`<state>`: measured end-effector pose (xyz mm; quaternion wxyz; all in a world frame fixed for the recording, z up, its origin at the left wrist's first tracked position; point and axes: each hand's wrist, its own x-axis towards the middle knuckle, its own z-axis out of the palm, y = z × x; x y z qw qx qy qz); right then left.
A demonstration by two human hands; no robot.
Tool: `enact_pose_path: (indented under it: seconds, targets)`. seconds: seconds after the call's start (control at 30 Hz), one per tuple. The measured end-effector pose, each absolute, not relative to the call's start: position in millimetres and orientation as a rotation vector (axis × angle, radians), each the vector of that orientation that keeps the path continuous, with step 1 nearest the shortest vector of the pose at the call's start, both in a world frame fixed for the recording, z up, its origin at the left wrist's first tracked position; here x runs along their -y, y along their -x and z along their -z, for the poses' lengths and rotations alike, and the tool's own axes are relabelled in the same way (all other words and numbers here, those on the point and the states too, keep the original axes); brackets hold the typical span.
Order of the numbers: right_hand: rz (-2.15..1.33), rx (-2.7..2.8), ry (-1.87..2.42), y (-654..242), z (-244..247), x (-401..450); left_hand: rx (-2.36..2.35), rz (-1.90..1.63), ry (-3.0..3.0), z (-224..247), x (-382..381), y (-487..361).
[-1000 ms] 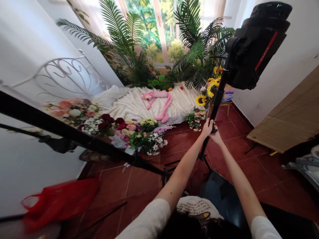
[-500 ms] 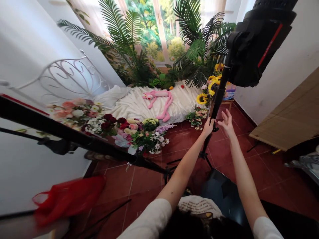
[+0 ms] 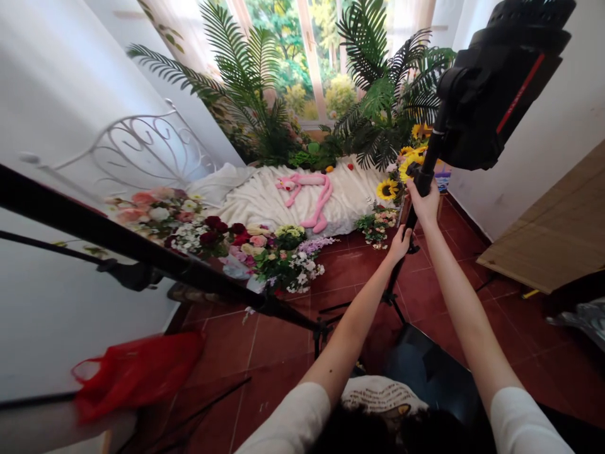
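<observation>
Stand adjustment is what I'm reading here: both hands are working the pole of a light stand (image 3: 410, 222), one clamping low, one clamping high.

Largest first. Light head (image 3: 501, 82), black with a red stripe, is sitting directly above the upper grip and tilting away to the right. The stand's pole is running from that head down through both grips to the tripod legs (image 3: 388, 301), which are spreading on the red tiles below the lower grip.

Right hand (image 3: 424, 203) is wrapping fully round the pole just under the head bracket, fingers closed, arm reaching out nearly straight and angling up. Left hand (image 3: 401, 243) is closing on the same pole just below, beside what looks like a collar knob (image 3: 413, 248); I can't tell whether it's turning it. That arm is also reaching out long, wrist slightly bent in.

My judgement: any shift of the pole is calling for the upper grip to be carrying the head's weight while the lower one is handling the collar, since the load is top-heavy.

Beyond the grips, sunflowers (image 3: 390, 188) and a white bed (image 3: 265, 198) are lying close behind the pole. Left of the grips, a second stand (image 3: 142, 252) is crossing the view diagonally.
</observation>
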<state>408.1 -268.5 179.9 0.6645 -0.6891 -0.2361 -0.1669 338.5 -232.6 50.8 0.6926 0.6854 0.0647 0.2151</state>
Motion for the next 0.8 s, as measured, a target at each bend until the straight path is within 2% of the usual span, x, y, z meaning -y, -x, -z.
enact_pose_path:
  seconds: [0.17, 0.47, 0.63, 0.8]
  targets:
    - [0.321, 0.54, 1.635, -419.1, -191.9, 268.6, -0.038, -0.469, -1.553, -46.2, 230.6, -339.5]
    - [0.517, 0.417, 1.662, -409.7, -187.9, 264.0, -0.125, -0.329, -1.432, -48.1, 228.3, -339.0]
    - [0.582, 0.322, 1.713, -399.4, -157.6, 263.4, -0.22, -0.305, -1.179, -51.2, 232.0, -349.5]
    - [0.327, 0.337, 1.754, -385.2, -108.7, 275.4, -0.223, -0.367, -1.054, -53.6, 233.6, -354.9]
